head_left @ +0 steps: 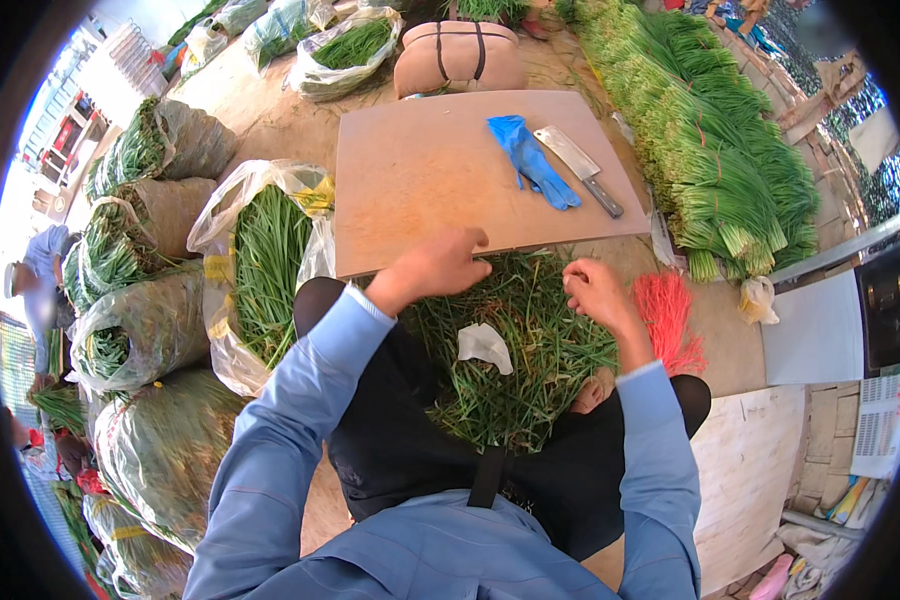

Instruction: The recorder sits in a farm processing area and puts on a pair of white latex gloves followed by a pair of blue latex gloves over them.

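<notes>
My left hand hovers by the near edge of the wooden board, its fingers loosely bent and apart with nothing visible between them. Just off the board's near right side, my right hand has its fingers curled together; whatever may be in them is hidden. Beneath both hands, a heap of loose green leaf trimmings lies between my legs, with a torn white scrap on top. On the board, a blue glove lies beside a cleaver with a dark handle.
Long bundles of green chives are stacked at the right. Red ties lie beside my right knee. An open bag of greens stands left of the board, near several filled bags. Behind the board sits a strapped cushion.
</notes>
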Motion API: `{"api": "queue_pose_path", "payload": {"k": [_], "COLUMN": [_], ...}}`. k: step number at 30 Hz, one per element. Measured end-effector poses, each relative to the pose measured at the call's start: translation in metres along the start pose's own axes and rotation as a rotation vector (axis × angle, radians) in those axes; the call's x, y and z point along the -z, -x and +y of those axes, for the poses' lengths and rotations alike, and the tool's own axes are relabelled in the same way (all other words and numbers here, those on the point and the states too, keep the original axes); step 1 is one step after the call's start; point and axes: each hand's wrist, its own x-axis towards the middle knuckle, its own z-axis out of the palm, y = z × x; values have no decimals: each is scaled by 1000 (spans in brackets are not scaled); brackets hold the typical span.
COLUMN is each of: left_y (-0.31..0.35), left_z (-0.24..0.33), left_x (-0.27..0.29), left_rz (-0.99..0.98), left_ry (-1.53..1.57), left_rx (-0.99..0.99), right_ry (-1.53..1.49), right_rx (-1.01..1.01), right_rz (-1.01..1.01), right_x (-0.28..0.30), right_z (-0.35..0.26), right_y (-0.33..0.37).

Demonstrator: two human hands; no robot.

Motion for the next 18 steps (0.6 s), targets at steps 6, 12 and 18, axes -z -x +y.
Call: {"api": "queue_pose_path", "payload": {"k": [6,12,18], "left_y": [-34,-29,-28], "left_z": [-33,-24,-30], "left_x": [27,41,51], "left_rz": [171,195,159], "left_ry": [-16,-87,-33], "left_rx": [108,122,202], "right_ry": [348,740,420], "right_rx": [76,302,322], "right_rz": [66,600,256], "right_x": [-18,-74,-5], "right_z": [-21,-33,-47], "right_y": [-126,-201,-212]}}
